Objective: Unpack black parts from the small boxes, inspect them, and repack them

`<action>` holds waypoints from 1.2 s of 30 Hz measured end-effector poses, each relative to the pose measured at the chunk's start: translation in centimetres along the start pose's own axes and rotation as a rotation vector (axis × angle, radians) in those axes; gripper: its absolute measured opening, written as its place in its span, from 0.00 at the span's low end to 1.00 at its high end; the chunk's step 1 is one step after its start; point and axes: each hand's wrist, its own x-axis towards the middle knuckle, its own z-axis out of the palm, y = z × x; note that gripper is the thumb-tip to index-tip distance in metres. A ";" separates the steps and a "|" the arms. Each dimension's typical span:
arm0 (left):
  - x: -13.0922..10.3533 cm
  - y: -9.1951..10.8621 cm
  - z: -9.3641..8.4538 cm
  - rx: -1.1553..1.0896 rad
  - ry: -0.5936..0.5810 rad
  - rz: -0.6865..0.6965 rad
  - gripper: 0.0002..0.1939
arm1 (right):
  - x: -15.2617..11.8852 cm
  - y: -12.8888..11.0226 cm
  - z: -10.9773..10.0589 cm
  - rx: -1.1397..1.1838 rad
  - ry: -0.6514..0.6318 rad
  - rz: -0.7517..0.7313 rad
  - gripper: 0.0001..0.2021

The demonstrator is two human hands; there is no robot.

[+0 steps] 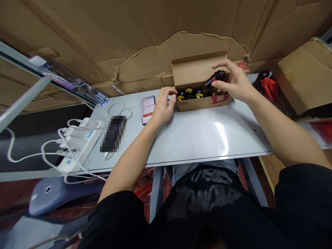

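An open cardboard box (204, 103) with a raised lid stands near the back of the white table. Several black cylindrical parts with yellow rings (198, 92) sit inside it. My right hand (232, 79) holds a black flashlight-like item (214, 79) with a small red spot, tilted above the right half of the box. At the box's left front corner rests my left hand (165, 105), fingers bent and apart, touching the cardboard, with nothing held in it.
Left of my left hand lie a lit phone (148, 110) and a dark phone (113, 134) on the table (186, 138). Farther left are a white power strip (85, 141) with cables and a plastic bottle (70, 81). A larger carton (306, 76) stands at right.
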 end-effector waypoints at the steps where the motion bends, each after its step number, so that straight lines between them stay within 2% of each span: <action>1: 0.0 0.0 0.0 -0.001 0.000 -0.006 0.36 | 0.0 -0.1 0.0 -0.009 0.005 -0.004 0.46; 7: 0.0 0.3 0.1 -0.016 0.009 -0.021 0.37 | -0.1 -0.3 0.1 -0.047 0.061 -0.041 0.38; 18: 0.0 0.5 0.1 0.004 0.005 -0.003 0.36 | -0.1 -0.7 0.2 -0.105 0.070 -0.023 0.31; 27: 0.1 0.1 0.4 0.002 0.000 -0.016 0.38 | -0.2 -1.0 0.2 -0.013 0.000 0.020 0.36; 36: 0.2 -0.1 0.5 -0.016 0.005 -0.046 0.40 | -0.4 -1.1 0.3 -0.081 0.050 0.025 0.34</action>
